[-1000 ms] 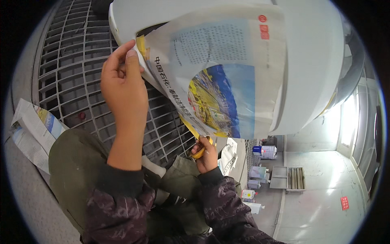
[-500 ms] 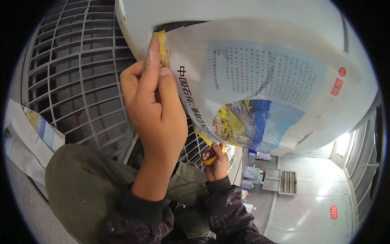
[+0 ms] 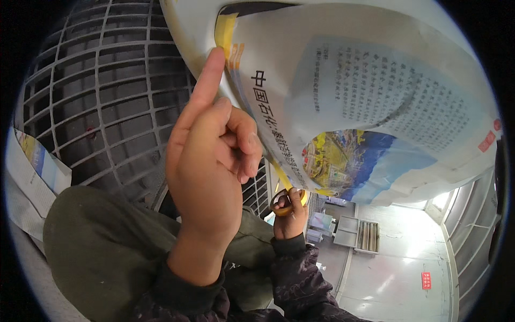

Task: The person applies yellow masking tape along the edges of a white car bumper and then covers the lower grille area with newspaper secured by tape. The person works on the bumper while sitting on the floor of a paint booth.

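A newspaper sheet [image 3: 284,80] lies over a curved white painted panel [image 3: 188,27]. Yellow masking tape [image 3: 226,31] runs along the sheet's near-left edge, beside a dark recess in the panel. My left hand [image 3: 206,145] holds nothing; its index finger is stretched out, its tip touching the tape, while the other fingers curl loosely apart from it. Lower right, my right hand [image 3: 291,217] is closed on a roll of yellow tape [image 3: 274,208], thumb over the ring. From that roll a tape strip [image 3: 280,174] leads up to the paper's edge.
Metal floor grating [image 3: 102,80] spreads below on the left. Loose newspaper [image 3: 32,182] lies at the far left beside my bent knee [image 3: 102,236]. A metal rack or tray unit [image 3: 368,236] stands off to the right, near a pale wall with a red sign [image 3: 426,280].
My left index finger has slid down from the tape's upper end, and the other fingers have loosened. The view has shifted slightly. The tape roll stays in my right hand.
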### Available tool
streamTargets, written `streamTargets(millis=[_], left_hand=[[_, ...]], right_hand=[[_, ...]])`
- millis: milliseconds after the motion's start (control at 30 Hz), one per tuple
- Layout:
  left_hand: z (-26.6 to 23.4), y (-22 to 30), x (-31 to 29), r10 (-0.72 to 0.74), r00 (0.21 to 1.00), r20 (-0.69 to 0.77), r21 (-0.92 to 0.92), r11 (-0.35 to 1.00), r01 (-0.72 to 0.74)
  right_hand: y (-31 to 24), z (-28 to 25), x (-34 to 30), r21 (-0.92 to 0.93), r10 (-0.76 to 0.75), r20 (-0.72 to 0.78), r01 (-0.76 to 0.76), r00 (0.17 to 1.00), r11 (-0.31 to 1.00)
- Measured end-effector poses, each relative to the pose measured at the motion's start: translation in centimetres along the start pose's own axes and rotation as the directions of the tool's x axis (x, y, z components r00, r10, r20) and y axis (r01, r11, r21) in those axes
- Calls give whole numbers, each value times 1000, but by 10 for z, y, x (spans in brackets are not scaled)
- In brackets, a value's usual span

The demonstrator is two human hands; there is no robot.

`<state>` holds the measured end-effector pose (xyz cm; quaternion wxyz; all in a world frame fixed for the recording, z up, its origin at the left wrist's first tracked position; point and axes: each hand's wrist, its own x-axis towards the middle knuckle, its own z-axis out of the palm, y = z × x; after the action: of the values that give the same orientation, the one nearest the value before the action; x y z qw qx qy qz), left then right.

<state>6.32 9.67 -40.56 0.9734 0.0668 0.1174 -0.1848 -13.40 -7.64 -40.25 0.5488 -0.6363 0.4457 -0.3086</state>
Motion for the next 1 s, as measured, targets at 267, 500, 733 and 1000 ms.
streamTargets(millis=[267, 500, 733, 1000], left_hand=[[-17, -3, -7, -153, 985, 81, -70, 985, 159], [-24, -29, -17, -18, 994, 106, 70, 997, 11], [-36, -53, -18, 318, 917, 241, 850, 386, -357], [-30, -53, -20, 345, 887, 307, 946, -10, -324]], right_hand=[[-6, -1, 8, -38, -132, -59, 130, 989, 991], [-12, 9, 16, -23, -172, -120, 170, 978, 985], [-11, 8, 20, -89, -166, -143, 154, 976, 984], [-9, 9, 23, -113, -191, -166, 174, 967, 978]])
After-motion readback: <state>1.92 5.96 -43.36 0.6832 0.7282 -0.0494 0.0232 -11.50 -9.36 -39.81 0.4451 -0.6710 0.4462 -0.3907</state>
